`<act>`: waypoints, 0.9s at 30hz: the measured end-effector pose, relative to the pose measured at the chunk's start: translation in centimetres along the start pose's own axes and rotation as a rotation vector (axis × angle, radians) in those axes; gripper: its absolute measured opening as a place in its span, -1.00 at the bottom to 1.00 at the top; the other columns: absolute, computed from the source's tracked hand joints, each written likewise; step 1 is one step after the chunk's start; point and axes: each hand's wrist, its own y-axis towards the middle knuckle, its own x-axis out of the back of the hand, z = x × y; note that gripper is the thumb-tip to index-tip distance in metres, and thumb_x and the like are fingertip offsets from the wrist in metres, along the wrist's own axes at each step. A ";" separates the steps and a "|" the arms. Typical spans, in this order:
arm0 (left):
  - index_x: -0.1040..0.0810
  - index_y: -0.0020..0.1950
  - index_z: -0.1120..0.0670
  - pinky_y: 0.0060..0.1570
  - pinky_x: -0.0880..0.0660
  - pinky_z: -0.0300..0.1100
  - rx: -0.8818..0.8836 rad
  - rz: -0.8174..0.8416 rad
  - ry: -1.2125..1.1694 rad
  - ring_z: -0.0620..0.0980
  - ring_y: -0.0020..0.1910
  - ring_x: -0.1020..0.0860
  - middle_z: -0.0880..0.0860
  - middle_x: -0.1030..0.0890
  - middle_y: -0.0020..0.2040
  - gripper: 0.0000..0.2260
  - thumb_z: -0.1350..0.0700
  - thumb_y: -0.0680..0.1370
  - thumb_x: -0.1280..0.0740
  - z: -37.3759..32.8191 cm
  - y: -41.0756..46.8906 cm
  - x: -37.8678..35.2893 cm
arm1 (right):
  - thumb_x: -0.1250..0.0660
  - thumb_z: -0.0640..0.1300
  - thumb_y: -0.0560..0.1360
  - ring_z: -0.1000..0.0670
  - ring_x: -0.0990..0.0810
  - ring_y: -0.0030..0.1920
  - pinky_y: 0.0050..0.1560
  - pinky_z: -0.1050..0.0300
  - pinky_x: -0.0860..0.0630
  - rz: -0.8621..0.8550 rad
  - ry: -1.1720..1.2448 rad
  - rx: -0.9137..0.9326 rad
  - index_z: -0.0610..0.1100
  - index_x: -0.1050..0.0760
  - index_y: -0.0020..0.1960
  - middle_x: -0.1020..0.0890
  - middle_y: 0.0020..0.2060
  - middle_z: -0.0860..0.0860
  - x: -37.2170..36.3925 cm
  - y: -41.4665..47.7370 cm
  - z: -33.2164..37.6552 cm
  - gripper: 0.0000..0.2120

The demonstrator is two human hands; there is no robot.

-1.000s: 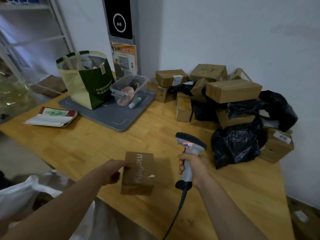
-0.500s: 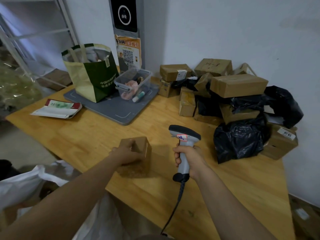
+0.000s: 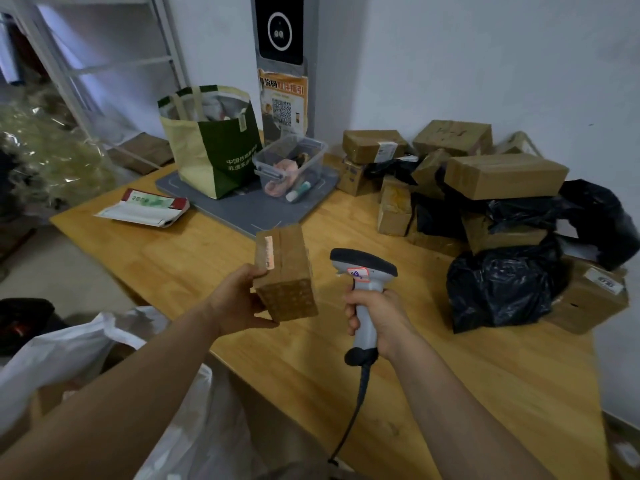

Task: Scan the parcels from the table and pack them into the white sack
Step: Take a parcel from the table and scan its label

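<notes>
Parcel (image 3: pixel 285 271) turned and lifted above the desk (image 3: pixel 450 375) since 0.5 s ago, left hand (image 3: pixel 239 299) outstretched, gripping its near end, long axis pointing away, right hand (image 3: pixel 377 317) wrapped round upright scanner (image 3: pixel 363 268) alongside

Place: parcel sorting/pickup pt, back-room type.
Stock: taped cardboard parcels (image 3: pixel 505 174) w/ shipping labels + black poly mailers (image 3: pixel 502 292), heaped at desk (image 3: pixel 450 375) far-right corner, agst wall.
Kit: corded handheld barcode scanner (image 3: pixel 363 268) above desk near edge, single box (image 3: pixel 287 275) held up beside it; white sack (image 3: pixel 69 348) off near-left corner.
Wall: QR-code poster (image 3: pixel 282 105) under camera terminal (image 3: pixel 278 29).
Storage: metal shelving (image 3: pixel 104 60), far left.
</notes>
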 end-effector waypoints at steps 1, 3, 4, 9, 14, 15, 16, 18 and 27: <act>-0.47 0.29 0.02 -0.04 -0.55 0.20 0.039 -0.006 0.044 0.22 0.13 -0.51 0.20 -0.52 0.15 -0.30 -0.08 0.16 -0.48 0.5 0.0 0.4 | -0.37 -0.38 0.39 -0.01 -0.39 -0.59 -0.51 0.18 -0.38 -0.013 0.003 -0.014 -0.24 -0.49 -0.23 -0.49 -0.52 -0.11 0.1 0.1 -0.3 -0.91; -0.47 0.25 0.01 -0.06 -0.54 0.12 0.139 -0.047 0.191 0.23 0.15 -0.50 0.20 -0.52 0.18 -0.38 -0.11 0.22 -0.47 1.7 -0.4 0.9 | -0.37 -0.37 0.40 -0.01 -0.39 -0.58 -0.50 0.18 -0.38 -0.028 -0.010 -0.040 -0.25 -0.48 -0.22 -0.49 -0.52 -0.11 0.3 0.2 -0.9 -0.91; -0.47 0.24 0.02 -0.03 -0.51 0.06 0.198 -0.082 0.278 0.22 0.14 -0.50 0.19 -0.53 0.17 -0.42 -0.12 0.27 -0.44 2.3 -0.5 1.1 | -0.37 -0.37 0.40 -0.01 -0.39 -0.58 -0.50 0.18 -0.38 -0.034 -0.020 -0.049 -0.26 -0.49 -0.20 -0.49 -0.52 -0.11 0.3 0.2 -1.3 -0.92; -0.42 0.33 0.03 0.26 -0.39 0.05 0.208 -0.212 0.425 0.15 0.16 -0.49 0.13 -0.54 0.15 -0.54 0.05 0.45 -0.39 3.4 -1.0 2.4 | -0.39 -0.36 0.39 -0.01 -0.40 -0.58 -0.50 0.17 -0.39 -0.036 -0.039 -0.076 -0.26 -0.50 -0.20 -0.49 -0.52 -0.11 0.6 0.4 -2.4 -0.93; -0.26 0.50 -0.17 0.10 -0.41 -0.10 -0.052 -0.214 0.973 0.06 0.22 -0.42 0.03 -0.40 0.25 -0.50 0.15 0.60 -0.25 0.5 -0.9 -0.4 | -0.39 -0.35 0.39 -0.01 -0.41 -0.58 -0.49 0.17 -0.40 -0.025 -0.099 -0.104 -0.27 -0.48 -0.21 -0.50 -0.51 -0.11 0.1 0.7 -2.9 -0.92; -0.21 0.53 -0.12 0.14 -0.42 -0.10 -0.059 -0.212 1.219 0.10 0.25 -0.42 0.10 -0.42 0.29 -0.51 0.00 0.61 -0.22 0.6 -0.8 -1.4 | -0.39 -0.35 0.39 -0.01 -0.41 -0.58 -0.50 0.17 -0.40 -0.020 -0.110 -0.112 -0.27 -0.48 -0.23 -0.50 -0.51 -0.11 -0.1 0.7 -3.0 -0.91; -0.10 0.56 -0.13 0.21 -0.41 -0.05 -0.018 -0.216 1.413 0.15 0.31 -0.38 0.17 -0.38 0.36 -0.41 -0.17 0.58 -0.21 1.1 -0.7 -2.3 | -0.39 -0.35 0.39 -0.01 -0.41 -0.58 -0.50 0.17 -0.40 -0.014 -0.120 -0.121 -0.27 -0.47 -0.24 -0.50 -0.52 -0.11 -0.2 0.7 -3.2 -0.90; 0.13 0.56 -0.21 0.30 -0.35 0.09 0.113 -0.265 1.609 0.24 0.40 -0.26 0.24 -0.23 0.44 -0.14 -0.40 0.42 -0.26 2.4 -0.5 -3.5 | -0.39 -0.35 0.40 -0.01 -0.41 -0.59 -0.51 0.18 -0.40 -0.001 -0.132 -0.131 -0.26 -0.46 -0.23 -0.50 -0.52 -0.11 -0.5 0.7 -3.3 -0.89; -0.26 0.40 0.07 0.11 -0.55 0.02 -0.053 -0.383 0.625 0.10 0.06 -0.58 0.11 -0.56 0.09 -0.35 0.16 0.41 -0.50 -1.3 -1.5 -1.0 | -0.40 -0.33 0.39 -0.03 -0.39 -0.57 -0.49 0.18 -0.39 0.073 -0.183 -0.072 -0.28 -0.51 -0.17 -0.50 -0.51 -0.12 -0.5 -0.3 -2.0 -0.93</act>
